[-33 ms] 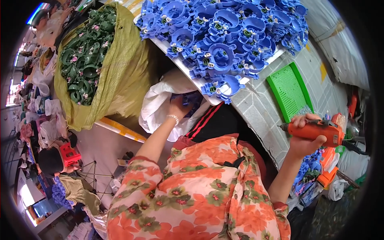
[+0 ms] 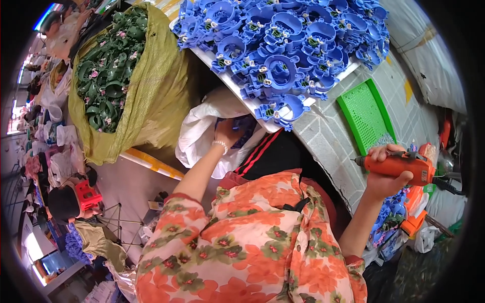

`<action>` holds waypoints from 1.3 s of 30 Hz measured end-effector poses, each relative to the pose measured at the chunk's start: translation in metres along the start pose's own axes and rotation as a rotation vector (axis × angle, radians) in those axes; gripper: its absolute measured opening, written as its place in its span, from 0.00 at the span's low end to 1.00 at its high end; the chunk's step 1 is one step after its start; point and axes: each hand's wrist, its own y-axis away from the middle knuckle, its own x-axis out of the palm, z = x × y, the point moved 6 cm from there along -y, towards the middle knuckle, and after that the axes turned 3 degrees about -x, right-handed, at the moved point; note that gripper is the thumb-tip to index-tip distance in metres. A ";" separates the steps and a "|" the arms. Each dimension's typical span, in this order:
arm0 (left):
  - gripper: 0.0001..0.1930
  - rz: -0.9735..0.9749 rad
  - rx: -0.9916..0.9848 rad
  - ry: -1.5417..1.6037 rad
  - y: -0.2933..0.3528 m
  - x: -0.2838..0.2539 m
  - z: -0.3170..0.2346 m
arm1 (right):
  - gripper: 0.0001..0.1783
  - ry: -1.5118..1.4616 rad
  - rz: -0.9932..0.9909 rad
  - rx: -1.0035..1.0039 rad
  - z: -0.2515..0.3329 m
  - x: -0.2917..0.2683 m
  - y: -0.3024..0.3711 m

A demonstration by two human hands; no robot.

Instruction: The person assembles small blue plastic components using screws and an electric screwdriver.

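Nothing has moved since the earlier frame: both hands sit as they did.

Right hand (image 2: 386, 174), right of centre, has its fingers wrapped tight round the orange driver (image 2: 399, 165): stiff, fairly heavy, best gripped at its body. Left hand (image 2: 228, 132) reaches into the white bag (image 2: 202, 129) under the table (image 2: 328, 131); its fingers' state I cannot tell. Blue parts (image 2: 283, 45) look light, rigid, snaggy.

A heap of plastic ring parts (image 2: 283, 45) lies on the bench (image 2: 328, 136). Left of the bench stands a sack of parts (image 2: 121, 76); a white bag (image 2: 202, 131) sits below the bench's edge. A mesh tray (image 2: 366, 113) lies on the bench, right of the heap.
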 end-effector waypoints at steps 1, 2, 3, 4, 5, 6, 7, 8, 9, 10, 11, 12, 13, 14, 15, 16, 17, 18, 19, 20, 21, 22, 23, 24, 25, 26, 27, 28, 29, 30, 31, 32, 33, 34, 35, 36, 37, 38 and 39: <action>0.25 -0.002 0.003 0.005 -0.016 0.011 0.008 | 0.44 -0.002 -0.003 0.003 0.003 0.000 0.001; 0.24 -0.099 0.104 0.046 -0.029 0.015 0.013 | 0.43 -0.011 -0.004 0.009 0.004 0.002 0.001; 0.23 -0.189 0.210 0.088 -0.039 0.015 0.011 | 0.43 -0.008 -0.005 0.006 0.004 0.002 0.002; 0.23 -0.184 0.216 0.092 -0.048 0.015 0.008 | 0.43 0.006 -0.008 0.004 0.006 0.001 0.005; 0.22 -0.136 0.178 0.166 -0.056 0.015 0.010 | 0.43 0.018 -0.010 0.002 0.007 -0.001 0.007; 0.21 -0.088 0.137 0.237 -0.060 0.016 0.013 | 0.43 0.022 -0.014 0.001 0.006 0.000 0.009; 0.21 -0.085 0.153 0.197 -0.062 0.015 0.012 | 0.43 0.021 -0.021 0.011 0.005 0.000 0.010; 0.21 -0.082 0.155 0.198 -0.060 0.016 0.012 | 0.43 0.019 -0.028 0.021 0.004 0.000 0.011; 0.20 -0.101 0.151 0.094 -0.057 0.017 0.013 | 0.43 0.019 -0.029 0.021 0.003 -0.001 0.010; 0.19 -0.118 0.149 -0.011 -0.053 0.017 0.013 | 0.43 0.026 -0.032 0.020 0.003 -0.002 0.009; 0.19 -0.120 0.147 -0.016 -0.047 0.020 0.022 | 0.43 0.027 -0.031 0.022 0.002 -0.002 0.009; 0.19 -0.166 0.101 -0.004 -0.039 0.019 0.034 | 0.43 0.021 -0.030 0.022 0.001 0.001 0.007; 0.19 -0.207 0.063 0.011 -0.030 0.020 0.041 | 0.43 0.009 -0.037 0.026 0.001 0.001 0.005; 0.19 -0.209 0.067 0.009 -0.020 0.020 0.042 | 0.43 -0.005 -0.041 0.030 0.001 0.002 0.004; 0.19 -0.303 0.147 0.005 -0.007 0.014 0.038 | 0.43 -0.007 -0.044 0.023 0.001 0.002 0.002; 0.19 -0.401 0.232 0.001 0.006 0.007 0.031 | 0.43 -0.014 -0.034 0.022 0.001 0.002 0.001; 0.20 -0.262 0.150 0.078 0.015 0.002 0.020 | 0.43 -0.009 -0.032 0.014 0.001 -0.001 -0.001; 0.22 -0.133 0.070 0.149 0.028 -0.014 0.003 | 0.42 -0.024 -0.037 0.018 -0.002 -0.003 -0.002; 0.20 -0.161 0.099 0.191 0.040 -0.031 -0.011 | 0.42 -0.020 -0.045 0.007 -0.005 -0.005 -0.003; 0.16 -0.217 0.079 0.283 0.057 -0.047 -0.025 | 0.43 -0.007 -0.046 0.010 -0.009 -0.009 -0.003; 0.12 -0.353 0.210 0.410 0.072 -0.066 -0.038 | 0.43 -0.011 -0.052 0.036 -0.012 -0.010 -0.002; 0.09 -0.443 0.250 0.471 0.086 -0.086 -0.055 | 0.43 -0.007 -0.060 0.038 -0.015 -0.012 -0.002; 0.08 -0.486 0.292 0.503 0.097 -0.106 -0.075 | 0.43 -0.002 -0.071 0.046 -0.015 -0.013 -0.002; 0.08 -0.544 0.328 0.518 0.111 -0.133 -0.092 | 0.42 -0.016 -0.051 0.044 -0.012 -0.012 -0.004; 0.08 -0.584 0.397 0.524 0.117 -0.153 -0.108 | 0.42 -0.027 -0.049 0.030 -0.008 -0.008 -0.006; 0.07 -0.614 0.448 0.511 0.119 -0.171 -0.124 | 0.41 0.042 -0.073 0.046 -0.003 -0.006 -0.008; 0.07 -0.647 0.497 0.497 0.120 -0.189 -0.138 | 0.41 0.109 -0.093 0.062 -0.002 -0.005 -0.008; 0.08 -0.707 0.596 0.427 0.120 -0.209 -0.157 | 0.40 0.129 -0.057 0.079 0.000 -0.010 -0.009; 0.08 -0.705 0.640 0.469 0.115 -0.224 -0.171 | 0.40 0.122 -0.060 0.069 0.002 -0.010 -0.012; 0.08 -0.704 0.683 0.512 0.108 -0.239 -0.184 | 0.39 0.191 -0.052 0.035 0.006 -0.010 -0.016; 0.09 -0.776 0.783 0.420 0.102 -0.255 -0.201 | 0.38 0.258 -0.047 0.002 0.010 -0.009 -0.019; 0.10 -0.728 0.771 0.430 0.089 -0.268 -0.216 | 0.37 0.278 -0.036 -0.025 0.011 -0.012 -0.021; 0.11 -0.732 0.817 0.391 0.076 -0.279 -0.232 | 0.37 0.269 -0.037 -0.032 0.013 -0.013 -0.022; 0.11 -0.691 0.800 0.340 0.058 -0.287 -0.245 | 0.37 0.226 -0.019 0.005 0.014 -0.012 -0.023; 0.12 -0.672 0.803 0.295 0.040 -0.292 -0.257 | 0.36 0.187 -0.004 0.041 0.015 -0.012 -0.022; 0.13 -0.653 0.809 0.236 0.021 -0.293 -0.266 | 0.36 0.179 -0.004 0.031 0.017 -0.012 -0.021; 0.15 -0.649 0.856 0.148 0.006 -0.294 -0.275 | 0.36 0.168 -0.020 0.029 0.017 -0.011 -0.020; 0.16 -0.644 0.901 0.060 -0.005 -0.293 -0.285 | 0.35 0.156 -0.036 0.027 0.018 -0.012 -0.019; 0.17 -0.628 0.898 -0.008 -0.014 -0.292 -0.293 | 0.35 0.153 -0.057 0.003 0.018 -0.012 -0.018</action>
